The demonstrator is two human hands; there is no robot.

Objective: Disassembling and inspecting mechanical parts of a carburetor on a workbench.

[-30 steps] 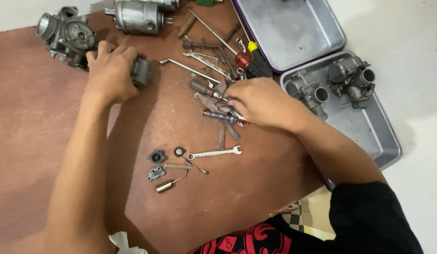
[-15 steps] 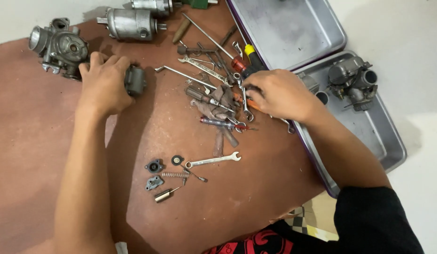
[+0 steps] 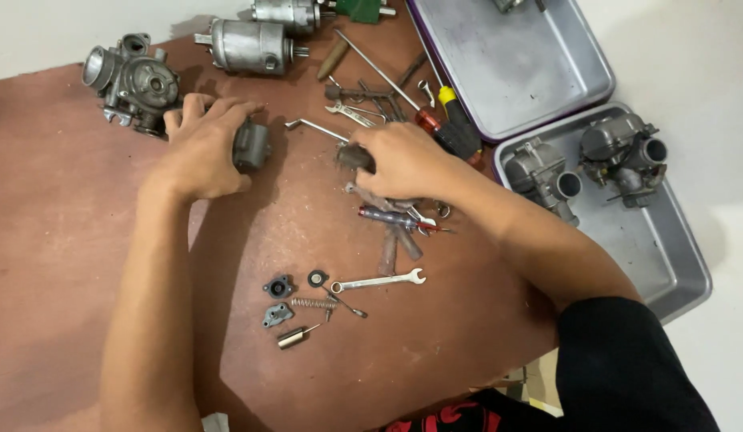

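On the reddish-brown table point(image 3: 59, 264) my left hand point(image 3: 202, 146) grips a small grey metal engine part point(image 3: 251, 144), just right of a grey carburetor point(image 3: 133, 82). My right hand point(image 3: 399, 160) is closed around the dark handle of a tool point(image 3: 354, 156) picked from a heap of wrenches and screwdrivers point(image 3: 391, 220). A bent metal rod point(image 3: 315, 126) lies between the two hands. Below the hands lie a small spanner point(image 3: 379, 281), a spring point(image 3: 313, 303) and several tiny carburetor pieces point(image 3: 279, 286).
A cylindrical starter motor point(image 3: 251, 46) lies at the table's far edge. Two metal trays sit at the right: the far tray point(image 3: 507, 68), and the near tray point(image 3: 659, 264) holding two carburetors point(image 3: 623, 152). A red and yellow screwdriver point(image 3: 443, 112) lies beside the trays.
My right hand has moved left from the tool heap near the trays toward the table's middle, now closed on a dark-handled tool. My left hand stays on the grey part.
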